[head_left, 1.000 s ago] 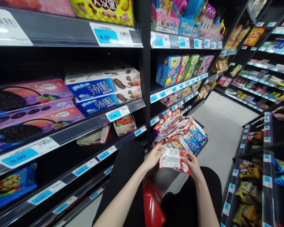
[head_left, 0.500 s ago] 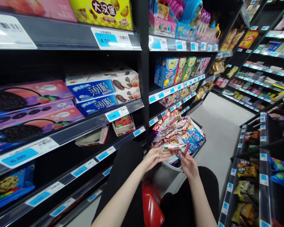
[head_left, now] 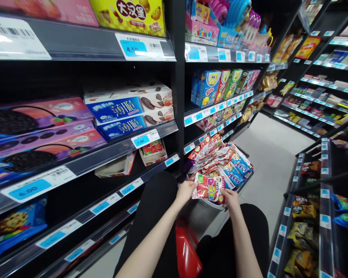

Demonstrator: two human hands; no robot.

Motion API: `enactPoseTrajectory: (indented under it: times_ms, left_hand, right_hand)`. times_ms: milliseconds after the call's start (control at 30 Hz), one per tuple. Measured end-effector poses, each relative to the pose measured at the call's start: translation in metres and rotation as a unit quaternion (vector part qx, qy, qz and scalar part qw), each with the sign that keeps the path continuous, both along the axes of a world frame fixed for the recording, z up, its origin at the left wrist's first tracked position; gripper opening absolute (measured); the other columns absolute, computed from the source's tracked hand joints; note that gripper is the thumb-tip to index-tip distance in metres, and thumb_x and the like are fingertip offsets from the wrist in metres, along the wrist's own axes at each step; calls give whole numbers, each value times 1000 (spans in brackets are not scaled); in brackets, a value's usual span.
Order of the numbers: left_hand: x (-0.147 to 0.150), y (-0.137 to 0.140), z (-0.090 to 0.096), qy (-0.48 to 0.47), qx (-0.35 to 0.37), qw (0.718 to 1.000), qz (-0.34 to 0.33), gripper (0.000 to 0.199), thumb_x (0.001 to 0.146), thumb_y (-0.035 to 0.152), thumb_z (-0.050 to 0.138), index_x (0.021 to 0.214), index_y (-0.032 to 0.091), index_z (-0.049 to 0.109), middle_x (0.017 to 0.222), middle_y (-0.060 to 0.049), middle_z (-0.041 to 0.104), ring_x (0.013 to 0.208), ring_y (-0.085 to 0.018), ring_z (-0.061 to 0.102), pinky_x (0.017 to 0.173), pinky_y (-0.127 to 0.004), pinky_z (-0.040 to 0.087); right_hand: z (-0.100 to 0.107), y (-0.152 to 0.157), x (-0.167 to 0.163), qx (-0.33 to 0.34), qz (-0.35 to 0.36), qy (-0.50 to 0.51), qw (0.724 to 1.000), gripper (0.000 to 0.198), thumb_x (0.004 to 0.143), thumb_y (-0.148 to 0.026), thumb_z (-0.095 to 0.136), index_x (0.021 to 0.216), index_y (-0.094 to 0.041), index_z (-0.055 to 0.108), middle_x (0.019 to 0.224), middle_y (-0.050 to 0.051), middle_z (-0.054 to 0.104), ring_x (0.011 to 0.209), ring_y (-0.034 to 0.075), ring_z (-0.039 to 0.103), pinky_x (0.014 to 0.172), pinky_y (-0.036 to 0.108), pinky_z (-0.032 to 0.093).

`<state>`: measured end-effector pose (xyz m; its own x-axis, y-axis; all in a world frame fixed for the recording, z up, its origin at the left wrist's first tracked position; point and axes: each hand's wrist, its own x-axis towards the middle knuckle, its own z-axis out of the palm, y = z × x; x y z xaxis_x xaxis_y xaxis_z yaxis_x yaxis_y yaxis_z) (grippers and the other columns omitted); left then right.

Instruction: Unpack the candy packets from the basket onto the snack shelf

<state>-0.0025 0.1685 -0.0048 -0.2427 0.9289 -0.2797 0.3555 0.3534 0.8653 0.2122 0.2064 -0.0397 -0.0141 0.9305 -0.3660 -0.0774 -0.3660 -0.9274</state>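
Left hand: my left hand (head_left: 185, 192) pinches the left edge of the snack packet (head_left: 209, 188), thumb on top, fingers under.
Right hand: my right hand (head_left: 229, 197) grips the packet's lower right corner; fingers mostly hidden beneath it, thumb on the edge.
Packet: red and white, printed face up toward me, held flat between both hands just above my knees (head_left: 156, 200).
Long axis: runs roughly 9 to 3 o'clock, hand to hand, tilted slightly down at the right end.
Direction: the packet sits at 12 o'clock from my wrists; both hands touch it, left slightly higher, neither clearly nearer.
Basket: the basket (head_left: 243, 178) piled with similar red, white and blue packets lies just past the held one at 12 to 1 o'clock; its far edge overlaps the heap, touching or not I cannot tell.
Shelves: the shelf (head_left: 150, 135) at 10 o'clock carries blue cookie boxes (head_left: 124, 112); a lower shelf at 11 o'clock has an open carton (head_left: 116, 166).
Other: red object (head_left: 187, 251) at 6 o'clock between my legs; a second rack (head_left: 324, 200) at 3 o'clock.
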Motion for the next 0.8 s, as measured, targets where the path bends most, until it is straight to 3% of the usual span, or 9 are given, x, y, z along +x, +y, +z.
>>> enactPoseTrajectory:
  times_ms: [633,800]
  left_hand:
    - [6,-1,1,-73,12,997,-31,40,76,43,47,44,18,46,30,4,42,34,-10,40,45,-22,31]
    - [6,-2,6,-118,-5,993,-20,39,75,44,50,48,17,49,32,4,45,30,-9,40,40,-21,30]
  right_hand:
    - [5,-6,6,50,6,-20,999,35,55,-47,71,68,-15,70,59,5,66,56,21,57,50,32,46]
    - [12,-8,5,78,21,-45,996,32,59,-48,69,56,-16,65,41,-1,55,44,15,48,44,28,38]
